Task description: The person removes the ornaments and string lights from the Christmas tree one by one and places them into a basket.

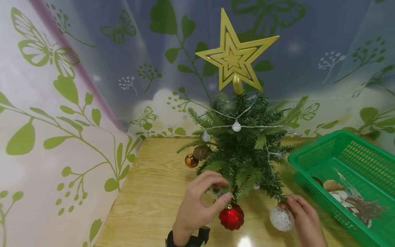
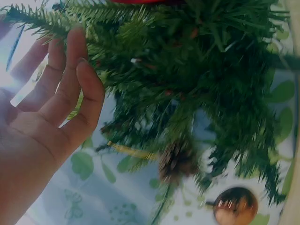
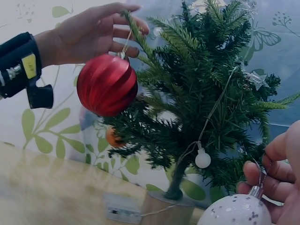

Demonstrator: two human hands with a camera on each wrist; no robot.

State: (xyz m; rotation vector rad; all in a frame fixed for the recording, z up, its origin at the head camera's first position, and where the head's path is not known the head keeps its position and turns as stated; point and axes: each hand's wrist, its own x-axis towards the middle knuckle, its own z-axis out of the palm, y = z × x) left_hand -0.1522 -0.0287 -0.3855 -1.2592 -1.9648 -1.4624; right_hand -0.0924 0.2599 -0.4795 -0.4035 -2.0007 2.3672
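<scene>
White bauble below right hand, cord pinched, left hand loosely spread above red bauble

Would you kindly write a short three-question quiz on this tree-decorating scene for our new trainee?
1. Open question: Which hand pinches the string of the white bauble?
2. True or false: In the head view, the green basket lies to the left of the tree.
3. Fill in the blank: In the head view, the amber ball hangs right beside a brown ____.

Key:
1. The right hand.
2. False; the green basket is to the right of the tree.
3. Pine cone.
</scene>
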